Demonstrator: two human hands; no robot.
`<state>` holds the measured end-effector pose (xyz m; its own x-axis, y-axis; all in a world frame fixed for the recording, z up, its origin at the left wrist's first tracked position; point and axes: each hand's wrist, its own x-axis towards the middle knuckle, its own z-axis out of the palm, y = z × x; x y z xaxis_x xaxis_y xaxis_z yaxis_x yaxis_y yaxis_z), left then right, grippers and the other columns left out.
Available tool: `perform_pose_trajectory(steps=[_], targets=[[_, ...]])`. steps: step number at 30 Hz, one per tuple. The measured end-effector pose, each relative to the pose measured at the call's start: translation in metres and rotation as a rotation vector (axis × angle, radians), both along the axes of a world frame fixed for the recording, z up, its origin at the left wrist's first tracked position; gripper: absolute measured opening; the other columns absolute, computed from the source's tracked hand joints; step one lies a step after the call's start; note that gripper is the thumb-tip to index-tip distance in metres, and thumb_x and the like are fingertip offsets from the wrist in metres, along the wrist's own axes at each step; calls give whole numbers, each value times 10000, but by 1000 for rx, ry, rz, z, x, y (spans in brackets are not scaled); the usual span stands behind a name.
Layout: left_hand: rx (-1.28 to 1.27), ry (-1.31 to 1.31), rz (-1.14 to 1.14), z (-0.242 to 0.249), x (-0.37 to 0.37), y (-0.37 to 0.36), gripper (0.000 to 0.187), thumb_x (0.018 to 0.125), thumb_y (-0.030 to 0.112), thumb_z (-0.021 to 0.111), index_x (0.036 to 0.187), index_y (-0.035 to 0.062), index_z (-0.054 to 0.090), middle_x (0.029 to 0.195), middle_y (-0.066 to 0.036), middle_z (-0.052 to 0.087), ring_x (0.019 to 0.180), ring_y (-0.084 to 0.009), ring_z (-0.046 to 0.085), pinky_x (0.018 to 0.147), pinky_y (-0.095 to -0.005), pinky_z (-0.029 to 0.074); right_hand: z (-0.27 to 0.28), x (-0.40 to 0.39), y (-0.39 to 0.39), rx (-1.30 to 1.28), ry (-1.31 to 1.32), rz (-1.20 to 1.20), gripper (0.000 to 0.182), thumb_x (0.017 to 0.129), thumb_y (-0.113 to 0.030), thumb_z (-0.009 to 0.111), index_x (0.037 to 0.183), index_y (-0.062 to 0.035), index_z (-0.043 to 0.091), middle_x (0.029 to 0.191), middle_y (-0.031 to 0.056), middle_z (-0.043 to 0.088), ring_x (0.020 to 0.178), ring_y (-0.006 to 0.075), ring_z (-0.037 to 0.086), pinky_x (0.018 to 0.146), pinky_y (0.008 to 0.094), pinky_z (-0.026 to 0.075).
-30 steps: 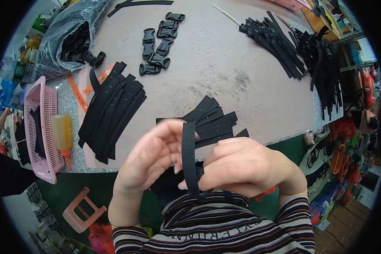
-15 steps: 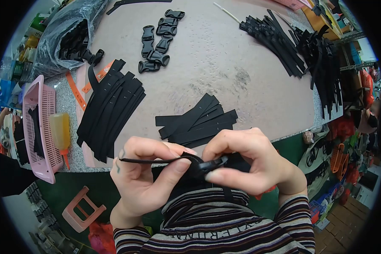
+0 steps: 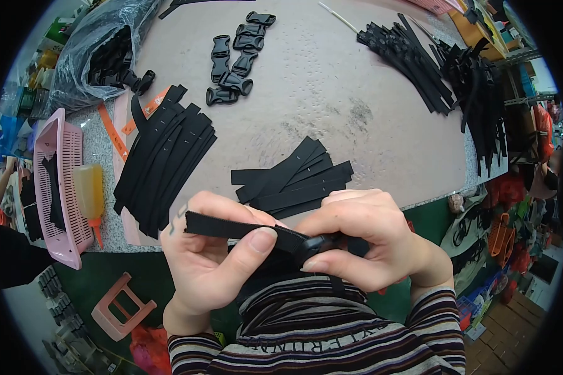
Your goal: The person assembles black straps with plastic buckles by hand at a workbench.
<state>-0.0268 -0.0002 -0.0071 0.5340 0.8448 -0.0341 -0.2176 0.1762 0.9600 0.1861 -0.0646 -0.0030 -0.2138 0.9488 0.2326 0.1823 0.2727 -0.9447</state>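
My left hand (image 3: 216,256) pinches a black webbing strap (image 3: 225,227) between thumb and forefinger, its free end sticking out to the left. The strap runs right to a black plastic buckle (image 3: 316,247), which my right hand (image 3: 363,240) grips between thumb and fingers. My fingers cover part of the buckle, so how the strap passes through it cannot be made out. Just beyond my hands, a loose pile of black strap pieces (image 3: 294,178) lies on the table. Farther off are several black side-release buckles (image 3: 236,81) laid out in two rows.
To the left lie a fanned stack of straps (image 3: 166,159), a yellow bottle (image 3: 89,194), a pink basket (image 3: 76,156) and a plastic bag of buckles (image 3: 75,81). Strap bundles (image 3: 406,65) lie at the far right. A pink stool (image 3: 124,307) stands on the floor.
The strap in my left hand has turned so its flat face shows instead of its edge. My right-hand fingers have closed in around the buckle.
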Motion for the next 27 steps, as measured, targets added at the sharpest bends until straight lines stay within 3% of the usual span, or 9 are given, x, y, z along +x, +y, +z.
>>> perform_pose_trajectory(steps=[4, 7, 10, 13, 18, 21, 24, 26, 27], targets=[[15, 32, -14, 0, -1, 1, 163, 875, -30, 723, 993, -21, 611, 920, -177, 738, 865, -184, 712, 808, -315, 565, 2, 1, 2, 26, -3, 27, 257, 828, -93, 801, 1034, 17, 693, 816, 98, 685, 631, 216, 633, 551, 303, 471], [38, 43, 22, 1, 6, 0, 154, 880, 24, 715, 982, -29, 614, 841, -108, 710, 791, -159, 675, 741, -293, 537, 1, 2, 1, 0, 34, 44, 250, 836, -85, 791, 1045, 13, 695, 814, 91, 688, 657, 212, 649, 556, 295, 480], [-22, 44, -160, -8, -4, 4, 137, 880, 71, 695, 946, -27, 625, 756, -51, 645, 696, -123, 594, 647, -277, 472, -2, 3, 1, -75, 129, 93, 242, 847, -79, 782, 1058, 4, 697, 819, 87, 695, 657, 198, 652, 551, 285, 479], [171, 168, -253, -6, 1, 7, 115, 865, 87, 682, 855, -16, 630, 701, -52, 588, 629, -127, 526, 582, -287, 408, -4, 2, 1, -95, 141, 94, 222, 867, -87, 767, 1064, -12, 696, 810, 83, 693, 652, 188, 650, 548, 275, 480], [228, 88, -227, -10, 12, 10, 129, 803, 56, 691, 731, -7, 604, 660, -82, 564, 590, -183, 530, 535, -319, 394, -8, 4, -3, -210, 152, 94, 174, 911, -112, 729, 1046, -20, 671, 782, 82, 674, 625, 148, 617, 519, 267, 436], [264, -40, -119, -25, 26, 5, 190, 832, 137, 646, 710, 7, 580, 586, -58, 540, 517, -158, 498, 485, -309, 359, -4, 10, -5, -228, 272, 100, 188, 949, -131, 690, 1074, -3, 633, 783, 94, 658, 621, 125, 580, 579, 286, 443], [114, -178, -200, -44, 33, 11, 158, 904, 142, 616, 836, 16, 551, 627, -31, 552, 560, -112, 514, 526, -259, 384, -11, 15, -6, -368, 398, 126, 172, 986, -118, 642, 1106, 5, 634, 758, 55, 653, 672, 122, 618, 621, 266, 469], [-123, 22, -132, -46, 39, 1, 130, 959, 131, 598, 952, 20, 531, 740, -31, 588, 590, -88, 505, 550, -229, 390, -9, 26, -10, -516, 401, 21, 182, 999, -119, 628, 1127, 11, 634, 796, 74, 673, 701, 121, 631, 647, 272, 487], [-6, 119, -280, -53, 35, 7, 158, 993, 131, 596, 1071, 23, 511, 895, -53, 606, 620, -73, 500, 555, -203, 384, 3, 37, -13, -474, 219, -53, 185, 990, -116, 640, 1126, 10, 643, 819, 82, 677, 694, 124, 634, 645, 272, 492]])
